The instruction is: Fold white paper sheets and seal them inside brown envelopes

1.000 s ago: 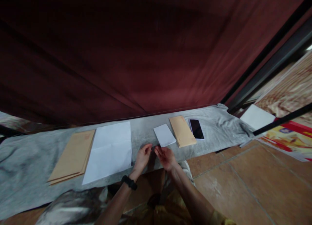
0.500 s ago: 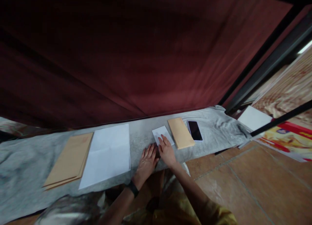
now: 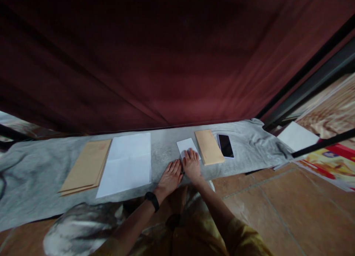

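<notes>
A small folded white paper point(image 3: 185, 144) lies on the grey cloth in front of me. Flat over its near part rests my right hand point(image 3: 192, 165), fingers stretched out and covering some of it. My left hand point(image 3: 171, 175), with a dark band on the wrist, lies palm down just left of the paper's near end, fingers extended. Whether its fingertips touch the paper I cannot tell. Right of the paper is a stack of tan envelopes point(image 3: 209, 147). Farther left lie large white sheets point(image 3: 126, 163) with fold creases.
Larger brown envelopes point(image 3: 85, 165) lie left of the white sheets. A phone point(image 3: 225, 146) rests at the right on the grey cloth point(image 3: 249, 145). A dark red curtain point(image 3: 166, 82) hangs behind. Black metal bars and a printed box point(image 3: 332, 163) stand at the right, above a tiled floor point(image 3: 257, 204).
My right hand has flattened and slid a little toward the right edge of the small paper. My left hand stays beside it. The whole view has shifted slightly.
</notes>
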The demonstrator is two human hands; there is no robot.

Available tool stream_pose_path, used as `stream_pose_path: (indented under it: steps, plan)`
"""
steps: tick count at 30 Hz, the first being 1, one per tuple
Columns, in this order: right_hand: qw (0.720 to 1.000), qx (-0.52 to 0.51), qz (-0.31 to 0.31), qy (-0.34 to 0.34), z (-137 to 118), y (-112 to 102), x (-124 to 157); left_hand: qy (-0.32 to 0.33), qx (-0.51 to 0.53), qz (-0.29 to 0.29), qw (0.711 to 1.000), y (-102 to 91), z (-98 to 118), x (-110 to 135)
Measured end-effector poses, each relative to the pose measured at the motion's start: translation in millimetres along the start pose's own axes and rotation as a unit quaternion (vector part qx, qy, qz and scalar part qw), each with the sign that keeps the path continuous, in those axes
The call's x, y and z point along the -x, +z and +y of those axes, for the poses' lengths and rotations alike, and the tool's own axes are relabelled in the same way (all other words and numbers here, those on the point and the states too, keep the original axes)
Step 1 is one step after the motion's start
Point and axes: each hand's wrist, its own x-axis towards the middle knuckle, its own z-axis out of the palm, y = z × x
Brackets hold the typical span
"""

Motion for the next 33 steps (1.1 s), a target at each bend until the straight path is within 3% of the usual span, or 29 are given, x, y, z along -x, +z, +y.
stream_pose_path:
  steps: [6,11,18,27,33]
  plan:
    - [0.985,0.152,-0.077,-0.029,-23,16,-35,0.036,-0.135,-0.008,0.990,3.6,3,0]
    - [0.960,0.250,-0.119,-0.041,-17,19,-44,0.081,-0.232,-0.012,0.969,4.5,4,-1]
    - [0.952,0.270,-0.114,-0.087,-1,15,-40,0.089,-0.239,0.025,0.967,7.5,2,1]
    - [0.953,0.258,-0.124,-0.094,5,15,-42,0.122,-0.269,0.016,0.955,2.1,6,2]
    - [0.964,0.225,-0.092,-0.104,13,14,-41,0.120,-0.268,0.016,0.956,3.3,6,1]
